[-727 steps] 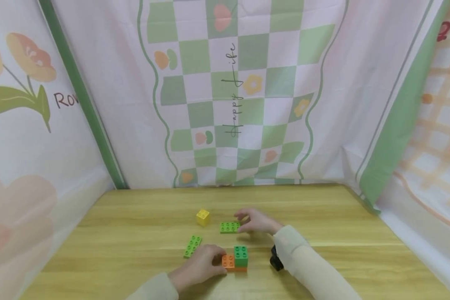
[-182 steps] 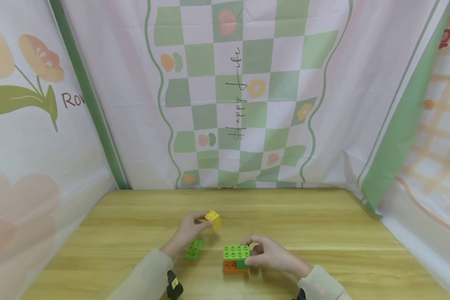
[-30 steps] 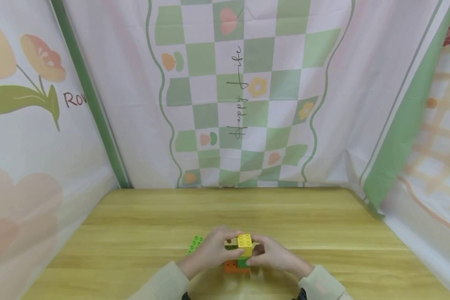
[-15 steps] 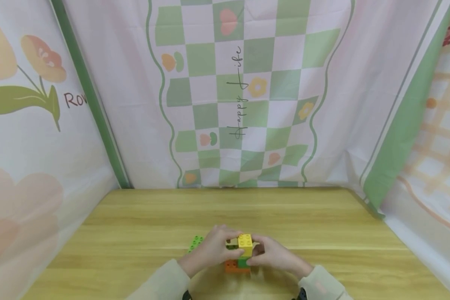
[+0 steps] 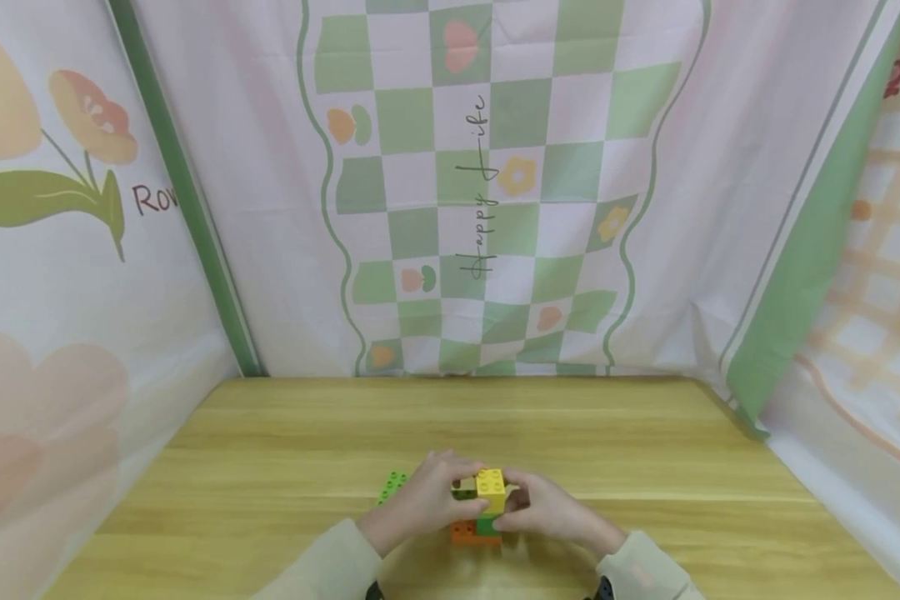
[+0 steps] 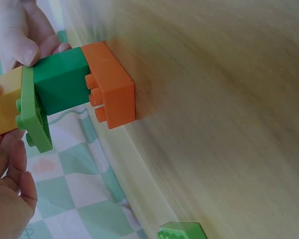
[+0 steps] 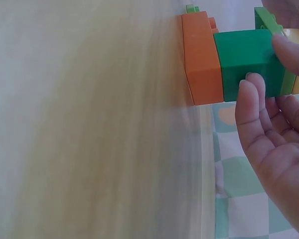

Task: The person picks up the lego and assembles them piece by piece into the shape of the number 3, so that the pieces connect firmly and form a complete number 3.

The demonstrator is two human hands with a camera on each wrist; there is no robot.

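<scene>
A small stack of toy building bricks stands between both hands. An orange brick (image 6: 114, 84) forms the base on the table, and a dark green brick (image 7: 244, 52) sits on its right half. Over that lies a light green flat brick (image 6: 31, 107), its left half overhanging. On top, at the right end, is a yellow brick (image 5: 491, 490). My left hand (image 5: 429, 497) pinches the yellow brick between thumb and fingers. From the right side, my right hand (image 5: 553, 512) holds the stack, thumb and fingers at the dark green brick and the flat brick's edge.
A second light green flat brick (image 5: 393, 483) lies on the wooden table (image 5: 270, 467), partly hidden behind my left hand. A printed cloth (image 5: 487, 208) hangs at the table's far edge, with more cloth on both sides.
Since the earliest frames, the flat brick has gone onto the stack, and the yellow brick has moved from the table onto it. Over the last second, the hands have hardly moved.
</scene>
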